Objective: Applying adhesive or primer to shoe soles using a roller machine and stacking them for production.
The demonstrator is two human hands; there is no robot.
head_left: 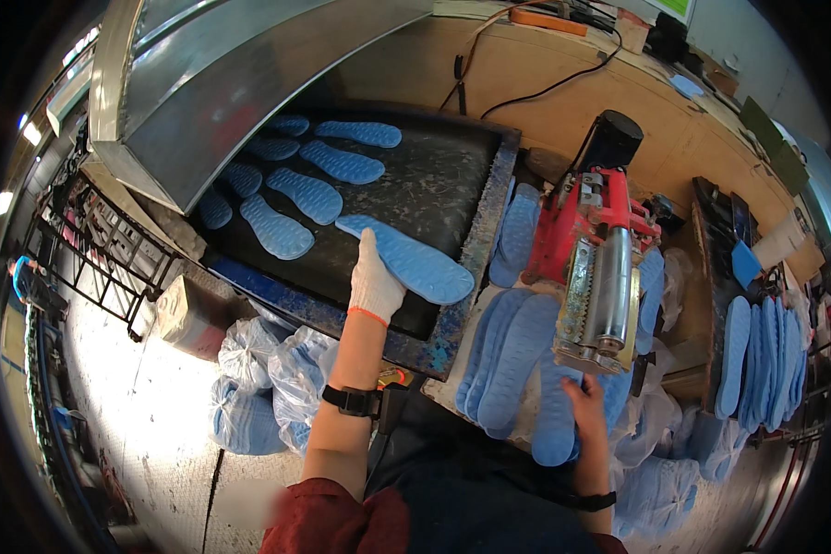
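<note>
My left hand (376, 284), in a white knitted glove with an orange cuff, grips a blue insole (420, 261) by its side, thumb on top. This insole is tilted over the black belt (425, 175) of a conveyor. Several more blue insoles (307, 195) lie in rows on the belt to its left. My bare right hand (587, 406) is closed at the edge of another insole (553, 420), just below the metal roller (610, 291) of a red machine (554, 235). Its fingertips are partly hidden. Beside that insole leans a row of insoles (512, 360).
A metal hood (240, 102) covers the belt's far left part. Bags of insoles (245, 415) stand on the floor at left, with others (656, 494) at lower right. A rack of upright insoles (766, 360) is at right. A black cable (554, 90) hangs behind the machine.
</note>
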